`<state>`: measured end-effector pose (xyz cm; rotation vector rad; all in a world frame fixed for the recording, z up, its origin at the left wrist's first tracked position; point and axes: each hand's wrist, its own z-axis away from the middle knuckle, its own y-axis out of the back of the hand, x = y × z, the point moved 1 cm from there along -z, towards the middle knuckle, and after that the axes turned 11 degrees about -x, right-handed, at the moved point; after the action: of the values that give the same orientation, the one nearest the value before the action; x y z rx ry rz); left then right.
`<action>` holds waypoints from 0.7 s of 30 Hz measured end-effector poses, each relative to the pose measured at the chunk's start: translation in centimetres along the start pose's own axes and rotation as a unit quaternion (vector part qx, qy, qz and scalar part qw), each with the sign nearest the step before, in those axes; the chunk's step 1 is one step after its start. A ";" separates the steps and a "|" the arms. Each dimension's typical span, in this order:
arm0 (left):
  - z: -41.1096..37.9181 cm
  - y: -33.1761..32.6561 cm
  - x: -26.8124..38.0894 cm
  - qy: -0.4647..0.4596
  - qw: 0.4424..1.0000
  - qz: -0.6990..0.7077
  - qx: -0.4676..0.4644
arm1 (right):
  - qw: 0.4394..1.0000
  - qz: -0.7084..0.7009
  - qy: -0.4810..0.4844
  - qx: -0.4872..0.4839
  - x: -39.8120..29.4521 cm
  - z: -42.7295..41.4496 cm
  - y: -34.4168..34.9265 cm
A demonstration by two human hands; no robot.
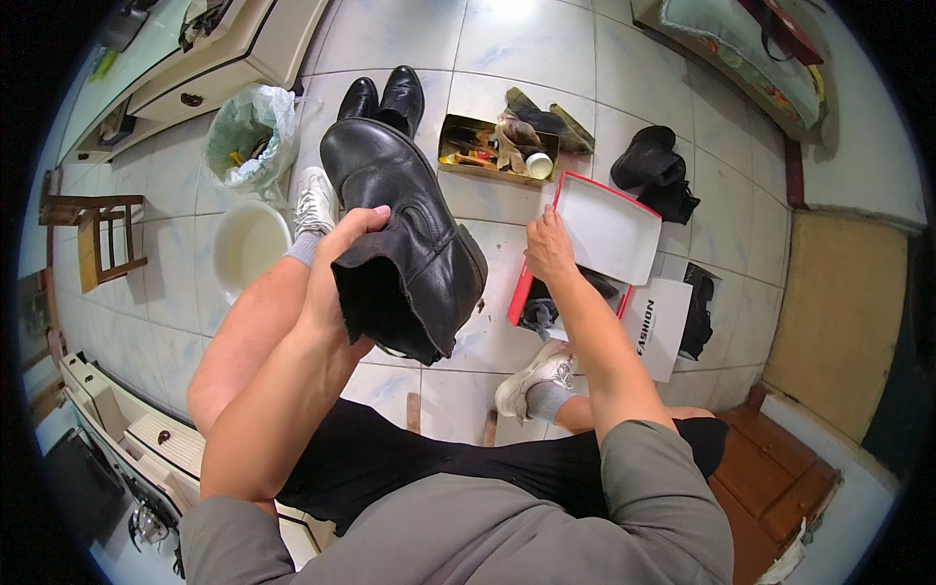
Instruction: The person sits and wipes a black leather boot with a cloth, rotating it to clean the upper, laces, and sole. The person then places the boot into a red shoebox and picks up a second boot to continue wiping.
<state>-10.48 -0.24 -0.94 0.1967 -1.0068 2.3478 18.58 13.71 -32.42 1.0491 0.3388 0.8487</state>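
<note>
A black leather ankle boot (391,183) is held up by my left hand (336,278), its toe pointing away from me and its open shaft facing me. My right hand (550,245) grips the edge of the raised lid (607,230) of a red and white shoebox. Below the lid, dark items and crumpled grey material lie in the box (521,296). Beyond the boot stands a pair of black leather shoes (402,95). A tin box (497,172) holds brushes, rags and a round white-lidded container, with a dark cloth (548,121) behind it.
At the left are a lined waste bin (252,139), a white basin (250,245) of cloudy liquid and a small wooden stool (110,241). On the right lie black boots (647,157) and a white box (658,322) with black footwear (700,311). A drawer cabinet (219,80) stands upper left.
</note>
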 end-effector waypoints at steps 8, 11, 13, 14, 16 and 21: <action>-0.1 -0.1 0.2 -0.016 1.000 0.009 0.004 | 0.982 -0.163 -0.065 -0.067 -0.2 -2.0 6.2; -0.1 -0.2 0.6 -0.001 1.000 0.015 0.021 | 0.958 -0.268 -0.064 0.082 -0.1 -6.4 7.1; -0.3 0.0 0.9 -0.006 0.999 0.020 0.027 | 0.953 -0.268 -0.083 0.114 0.2 -9.7 7.1; -0.4 0.0 0.8 -0.014 0.999 0.023 0.023 | 0.950 -0.268 -0.093 0.131 0.3 -11.1 7.1; -0.2 0.2 0.8 -0.025 0.999 0.023 0.035 | 0.956 -0.262 -0.098 0.090 0.2 -13.3 7.7; 0.6 -1.2 1.7 0.007 0.999 0.009 0.047 | 0.967 -0.227 -0.117 -0.008 1.8 -16.2 7.2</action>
<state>-11.26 0.76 0.80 0.2083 -0.8957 2.4109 6.50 26.76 -33.74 0.9916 0.3523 0.3127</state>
